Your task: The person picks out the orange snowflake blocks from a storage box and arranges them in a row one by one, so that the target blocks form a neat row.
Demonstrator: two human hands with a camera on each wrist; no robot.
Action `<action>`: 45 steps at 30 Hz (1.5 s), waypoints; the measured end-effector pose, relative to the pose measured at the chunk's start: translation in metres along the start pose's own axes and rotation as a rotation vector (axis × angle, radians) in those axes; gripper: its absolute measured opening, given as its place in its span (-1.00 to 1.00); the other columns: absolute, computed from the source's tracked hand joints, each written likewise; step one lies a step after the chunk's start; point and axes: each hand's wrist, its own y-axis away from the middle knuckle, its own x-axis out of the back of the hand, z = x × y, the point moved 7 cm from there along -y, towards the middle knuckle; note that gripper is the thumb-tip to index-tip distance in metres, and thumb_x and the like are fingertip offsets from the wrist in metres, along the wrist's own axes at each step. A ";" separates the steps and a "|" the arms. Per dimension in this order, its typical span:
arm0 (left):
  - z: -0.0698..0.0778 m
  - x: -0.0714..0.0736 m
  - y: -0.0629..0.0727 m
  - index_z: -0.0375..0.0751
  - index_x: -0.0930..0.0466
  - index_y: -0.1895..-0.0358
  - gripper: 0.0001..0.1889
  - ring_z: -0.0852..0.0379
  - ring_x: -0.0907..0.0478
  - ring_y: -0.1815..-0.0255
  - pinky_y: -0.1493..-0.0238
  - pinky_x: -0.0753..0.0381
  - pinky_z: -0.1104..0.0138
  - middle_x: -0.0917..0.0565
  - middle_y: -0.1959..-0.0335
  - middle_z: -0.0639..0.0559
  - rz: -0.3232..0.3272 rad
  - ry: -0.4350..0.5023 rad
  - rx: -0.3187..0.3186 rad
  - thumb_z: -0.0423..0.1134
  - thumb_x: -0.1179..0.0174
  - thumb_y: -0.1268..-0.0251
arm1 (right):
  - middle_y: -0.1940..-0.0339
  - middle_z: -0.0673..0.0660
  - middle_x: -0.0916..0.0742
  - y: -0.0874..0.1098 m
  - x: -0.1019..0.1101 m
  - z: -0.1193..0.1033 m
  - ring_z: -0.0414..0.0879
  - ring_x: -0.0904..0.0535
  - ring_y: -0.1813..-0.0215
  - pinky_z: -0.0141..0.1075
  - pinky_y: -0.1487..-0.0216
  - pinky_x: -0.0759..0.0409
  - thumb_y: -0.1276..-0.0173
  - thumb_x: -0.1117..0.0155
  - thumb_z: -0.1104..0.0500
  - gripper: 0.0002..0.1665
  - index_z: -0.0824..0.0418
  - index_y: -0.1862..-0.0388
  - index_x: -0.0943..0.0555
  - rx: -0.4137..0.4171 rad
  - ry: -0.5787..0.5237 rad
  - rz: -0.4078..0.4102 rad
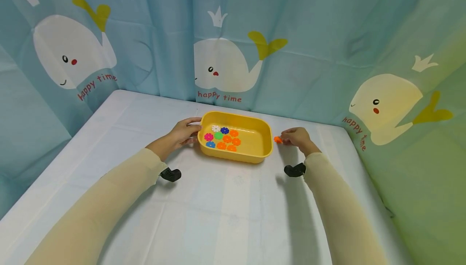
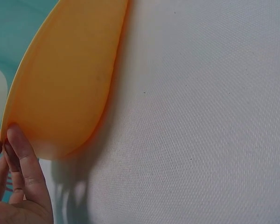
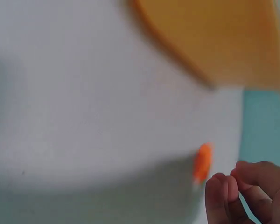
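A yellow plastic tub (image 1: 236,155) stands toward the back of the table, holding several small snowflake-shaped discs: orange (image 1: 227,138), pink (image 1: 208,136), green (image 1: 218,135), white (image 1: 216,128) and blue. My left hand (image 1: 183,132) grips the tub's left end; the left wrist view shows the thumb (image 2: 24,144) against the wall at its rim. Just outside the tub's right end is one more orange snowflake disc (image 1: 278,139). Right at that disc are the curled fingertips of my right hand (image 1: 296,136); I cannot tell whether they pinch it.
A white cloth with pale stripes covers the table (image 1: 218,208). Behind and to the right hangs a blue-green curtain (image 1: 309,34) printed with whales, close against the table's edges. A black wrist device (image 1: 295,170) sticks out from each sleeve.
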 end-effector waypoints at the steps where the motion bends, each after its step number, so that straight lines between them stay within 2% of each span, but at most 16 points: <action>1: 0.000 0.000 0.000 0.15 -0.34 -0.43 -0.49 0.19 -0.62 0.26 0.34 -0.63 0.47 -0.55 -0.25 -0.06 -0.003 0.002 -0.001 -0.12 -0.14 -0.47 | 0.17 0.16 -0.73 0.004 -0.001 -0.006 -0.28 -0.63 0.34 -0.36 0.06 -0.68 -0.45 -0.18 0.19 -0.54 0.48 -0.19 -0.52 0.024 -0.006 -0.008; 7: 0.002 -0.001 0.002 0.13 -0.31 -0.45 -0.48 0.18 -0.62 0.24 0.33 -0.63 0.49 -0.53 -0.27 -0.07 -0.009 0.007 -0.005 -0.13 -0.11 -0.48 | 0.13 0.22 -0.73 0.021 -0.010 -0.040 -0.21 -0.70 0.28 -0.24 -0.05 -0.66 -0.47 -0.18 0.18 -0.54 0.50 -0.19 -0.51 0.133 -0.050 -0.027; 10: 0.002 -0.001 0.002 0.12 -0.32 -0.45 -0.49 0.17 -0.62 0.22 0.31 -0.63 0.49 -0.53 -0.27 -0.08 -0.011 0.008 -0.006 -0.13 -0.11 -0.48 | 0.07 0.23 -0.72 0.025 -0.015 -0.049 -0.13 -0.72 0.18 -0.19 -0.11 -0.63 -0.45 -0.20 0.18 -0.54 0.47 -0.19 -0.53 0.133 -0.059 -0.026; 14: 0.002 -0.001 0.003 0.13 -0.32 -0.45 -0.49 0.17 -0.61 0.23 0.31 -0.63 0.48 -0.54 -0.26 -0.07 -0.012 0.001 -0.003 -0.12 -0.12 -0.48 | -0.06 0.26 -0.67 0.030 -0.018 -0.054 -0.08 -0.68 0.10 -0.35 -0.03 -0.64 -0.45 -0.20 0.13 -0.56 0.39 -0.19 -0.56 0.112 -0.012 0.006; 17: 0.002 -0.001 0.003 0.14 -0.32 -0.45 -0.48 0.18 -0.61 0.26 0.30 -0.63 0.47 -0.54 -0.25 -0.07 -0.007 -0.002 -0.001 -0.12 -0.12 -0.48 | -0.13 0.30 -0.65 0.033 -0.020 -0.058 -0.09 -0.66 0.09 -0.39 -0.02 -0.63 -0.46 -0.19 0.12 -0.56 0.36 -0.19 -0.57 0.114 -0.010 0.021; 19: 0.001 -0.001 0.002 0.14 -0.32 -0.44 -0.49 0.19 -0.62 0.26 0.29 -0.64 0.47 -0.55 -0.25 -0.07 -0.002 -0.001 0.002 -0.12 -0.13 -0.47 | -0.17 0.30 -0.64 0.034 -0.023 -0.061 -0.08 -0.66 0.06 -0.32 -0.09 -0.63 -0.47 -0.18 0.11 -0.55 0.35 -0.20 -0.57 0.113 -0.028 0.006; 24: 0.001 -0.001 0.003 0.15 -0.33 -0.43 -0.49 0.20 -0.62 0.26 0.29 -0.65 0.46 -0.55 -0.23 -0.06 0.002 0.007 0.005 -0.13 -0.13 -0.47 | -0.19 0.31 -0.63 0.035 -0.039 -0.070 0.07 -0.66 -0.08 -0.17 -0.21 -0.58 -0.46 -0.19 0.15 -0.57 0.36 -0.20 -0.56 0.120 -0.070 -0.048; 28: 0.002 -0.001 0.004 0.13 -0.32 -0.44 -0.49 0.22 -0.61 0.31 0.35 -0.64 0.49 -0.54 -0.24 -0.09 -0.007 0.019 0.002 -0.14 -0.12 -0.48 | -0.14 0.34 -0.64 0.033 -0.053 -0.076 0.03 -0.68 0.02 -0.13 -0.22 -0.57 -0.45 -0.20 0.20 -0.59 0.41 -0.18 -0.56 0.127 -0.122 -0.088; 34: 0.001 -0.001 0.004 0.12 -0.32 -0.44 -0.49 0.23 -0.59 0.39 0.39 -0.62 0.50 -0.54 -0.24 -0.11 -0.016 0.025 0.004 -0.15 -0.12 -0.48 | -0.10 0.38 -0.66 0.032 -0.072 -0.078 -0.17 -0.66 0.24 -0.18 -0.17 -0.60 -0.44 -0.21 0.23 -0.59 0.46 -0.17 -0.56 0.122 -0.149 -0.123; 37: 0.000 -0.002 0.004 0.12 -0.32 -0.44 -0.49 0.22 -0.59 0.40 0.37 -0.62 0.49 -0.54 -0.24 -0.11 -0.021 0.028 0.005 -0.15 -0.11 -0.48 | -0.07 0.36 -0.68 0.033 -0.079 -0.080 -0.18 -0.67 0.26 -0.20 -0.14 -0.61 -0.43 -0.23 0.24 -0.59 0.47 -0.16 -0.57 0.126 -0.149 -0.127; 42: 0.000 -0.001 0.004 0.13 -0.32 -0.45 -0.49 0.19 -0.59 0.29 0.31 -0.64 0.48 -0.54 -0.26 -0.08 -0.022 0.030 0.011 -0.14 -0.12 -0.48 | -0.01 0.29 -0.71 0.029 -0.091 -0.079 -0.09 -0.68 0.19 -0.24 -0.09 -0.64 -0.42 -0.24 0.25 -0.60 0.46 -0.15 -0.58 0.115 -0.163 -0.141; 45: 0.001 -0.001 0.004 0.14 -0.32 -0.45 -0.48 0.17 -0.59 0.26 0.29 -0.64 0.48 -0.54 -0.26 -0.09 -0.025 0.025 0.011 -0.13 -0.12 -0.48 | 0.07 0.24 -0.72 0.027 -0.099 -0.078 -0.12 -0.65 0.26 -0.28 -0.02 -0.67 -0.40 -0.25 0.27 -0.61 0.48 -0.13 -0.59 0.123 -0.166 -0.152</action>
